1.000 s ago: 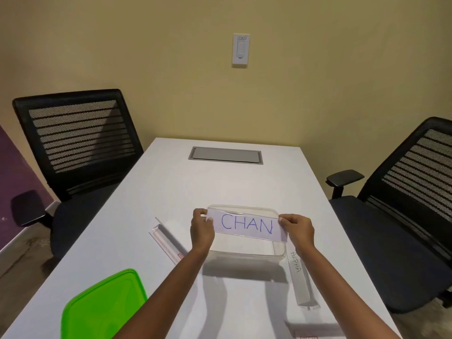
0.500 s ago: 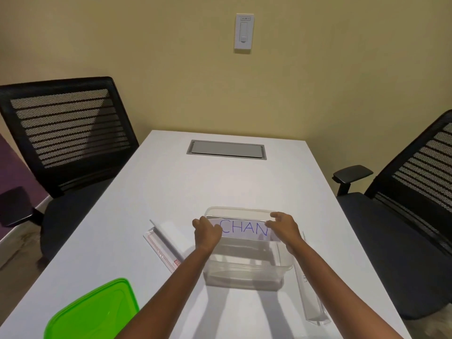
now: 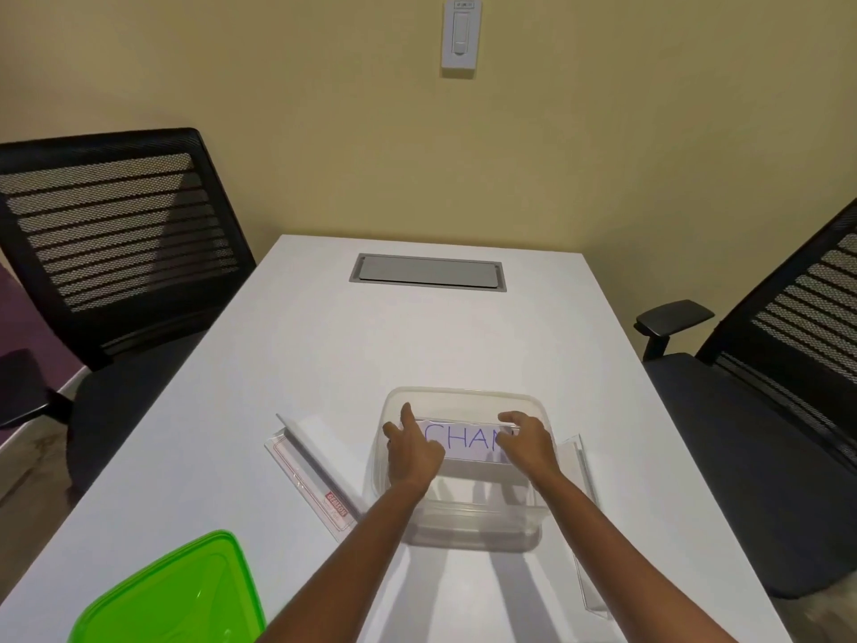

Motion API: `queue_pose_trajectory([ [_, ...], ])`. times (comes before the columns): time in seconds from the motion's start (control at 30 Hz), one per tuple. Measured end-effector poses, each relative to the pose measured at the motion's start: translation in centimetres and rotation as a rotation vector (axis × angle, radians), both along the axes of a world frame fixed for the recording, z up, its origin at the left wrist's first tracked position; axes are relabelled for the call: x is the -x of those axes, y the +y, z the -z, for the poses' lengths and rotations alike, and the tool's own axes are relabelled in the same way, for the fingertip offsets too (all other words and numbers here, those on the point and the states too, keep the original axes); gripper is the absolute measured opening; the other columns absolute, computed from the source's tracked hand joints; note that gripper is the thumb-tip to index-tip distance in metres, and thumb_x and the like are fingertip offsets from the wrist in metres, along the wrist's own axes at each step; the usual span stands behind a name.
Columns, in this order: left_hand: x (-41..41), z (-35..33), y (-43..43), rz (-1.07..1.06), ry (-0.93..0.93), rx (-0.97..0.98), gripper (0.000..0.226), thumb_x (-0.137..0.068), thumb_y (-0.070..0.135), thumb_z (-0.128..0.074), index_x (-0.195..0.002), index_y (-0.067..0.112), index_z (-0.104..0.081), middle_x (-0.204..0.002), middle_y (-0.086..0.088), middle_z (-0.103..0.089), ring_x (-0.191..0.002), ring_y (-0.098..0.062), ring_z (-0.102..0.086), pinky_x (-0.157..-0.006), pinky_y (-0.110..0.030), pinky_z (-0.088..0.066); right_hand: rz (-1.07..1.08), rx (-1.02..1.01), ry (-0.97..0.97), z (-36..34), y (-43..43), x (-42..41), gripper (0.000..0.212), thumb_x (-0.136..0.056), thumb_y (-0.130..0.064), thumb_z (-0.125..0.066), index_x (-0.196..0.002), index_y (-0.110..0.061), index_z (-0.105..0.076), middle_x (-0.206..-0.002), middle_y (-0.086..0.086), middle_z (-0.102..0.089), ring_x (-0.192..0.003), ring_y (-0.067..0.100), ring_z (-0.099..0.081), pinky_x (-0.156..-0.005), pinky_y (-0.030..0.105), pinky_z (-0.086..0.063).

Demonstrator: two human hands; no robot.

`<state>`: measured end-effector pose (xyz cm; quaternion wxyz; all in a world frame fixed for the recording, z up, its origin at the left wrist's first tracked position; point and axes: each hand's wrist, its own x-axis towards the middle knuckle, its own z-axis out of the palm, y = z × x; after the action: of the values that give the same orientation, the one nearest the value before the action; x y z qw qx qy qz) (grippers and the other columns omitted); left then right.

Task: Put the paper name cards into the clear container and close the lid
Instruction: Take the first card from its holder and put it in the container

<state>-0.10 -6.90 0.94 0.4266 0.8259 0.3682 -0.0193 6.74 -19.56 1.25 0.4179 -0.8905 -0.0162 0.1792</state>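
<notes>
You had a white table (image 3: 324, 364) before you, with a grey hatch (image 3: 427, 270) set flush near its far end. The clear container (image 3: 457, 517) stood on it, nearer you than the hatch. Just left of the container lay a clear card holder (image 3: 315, 475); another holder (image 3: 585, 517) lay against its right side. A green lid (image 3: 171, 596) lay to its near left, apart from it.
</notes>
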Motion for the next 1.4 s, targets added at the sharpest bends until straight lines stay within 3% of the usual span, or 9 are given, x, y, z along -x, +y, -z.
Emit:
queue_pose_trajectory([
  [0.33,-0.3,1.6,0.1,0.029,0.072,0.047,0.071,-0.089,0.009,-0.052,-0.148,0.01,-0.013,-0.144,-0.023,-0.023,-0.119,-0.037,-0.053,-0.099,-0.04,-0.049,-0.026,0.027,-0.037,1.9,0.6,-0.2,0.04,-0.084,-0.001,-0.054,-0.123,-0.007,-0.059,-0.133,0.012,-0.056,-0.129,0.031,-0.042,-0.109,0.041,-0.038],
  [0.63,-0.4,1.9,0.3,0.084,0.137,0.039,0.069,-0.089,0.014,-0.051,-0.147,0.005,-0.015,-0.147,-0.023,-0.019,-0.125,-0.038,-0.049,-0.107,-0.039,-0.042,-0.019,0.034,-0.053,3.7,1.0,-0.9,0.035,-0.084,0.002,-0.055,-0.118,0.0,-0.062,-0.128,0.017,-0.06,-0.126,0.029,-0.048,-0.114,0.044,-0.03],
  [0.9,-0.6,2.2,0.0,0.141,0.19,-0.027,0.068,-0.092,0.019,-0.048,-0.147,0.003,-0.012,-0.147,-0.025,-0.017,-0.13,-0.038,-0.043,-0.109,-0.038,-0.039,-0.044,0.09,-0.05,4.8,1.2,-1.0,0.037,-0.087,0.001,-0.05,-0.122,-0.003,-0.059,-0.136,0.019,-0.049,-0.137,0.033,-0.028,-0.117,0.041,-0.025],
  [1.07,-0.7,2.2,-0.2,0.141,0.207,-0.061,0.065,-0.094,0.02,-0.047,-0.148,0.002,-0.013,-0.147,-0.026,-0.019,-0.13,-0.038,-0.043,-0.109,-0.039,-0.039,-0.113,0.089,-0.085,3.5,0.9,-1.6,0.037,-0.089,0.003,-0.049,-0.124,-0.004,-0.059,-0.156,0.016,-0.024,-0.149,0.024,-0.005,-0.118,0.032,-0.017],
  [1.13,-0.7,2.1,-0.1,0.13,0.207,-0.057,0.063,-0.094,0.02,-0.047,-0.146,0.002,-0.017,-0.146,-0.026,-0.021,-0.129,-0.038,-0.044,-0.108,-0.039,-0.04,-0.128,0.058,-0.11,2.5,0.5,-1.8,0.035,-0.089,0.001,-0.05,-0.122,-0.004,-0.06,-0.154,0.015,-0.028,-0.148,0.024,-0.014,-0.115,0.029,-0.022],
  [1.27,-0.5,1.6,-0.2,0.09,0.189,-0.033,0.055,-0.094,0.019,-0.047,-0.142,0.001,-0.025,-0.142,-0.025,-0.029,-0.125,-0.038,-0.047,-0.104,-0.039,-0.042,-0.088,-0.042,-0.21,0.1,-1.6,-1.4,0.031,-0.088,0.003,-0.051,-0.115,-0.001,-0.064,-0.138,0.011,-0.052,-0.133,0.022,-0.044,-0.091,0.015,-0.031],
  [1.4,0.6,0.5,-1.6,0.104,0.071,-0.174,0.053,-0.094,0.019,-0.046,-0.143,0.007,-0.029,-0.142,-0.019,-0.033,-0.125,-0.035,-0.048,-0.103,-0.04,-0.042,0.0,-0.165,-0.271,-1.9,-6.1,0.5,0.026,-0.088,0.004,-0.051,-0.106,-0.003,-0.068,-0.116,0.006,-0.065,-0.114,0.017,-0.055,-0.093,0.018,-0.036],
])
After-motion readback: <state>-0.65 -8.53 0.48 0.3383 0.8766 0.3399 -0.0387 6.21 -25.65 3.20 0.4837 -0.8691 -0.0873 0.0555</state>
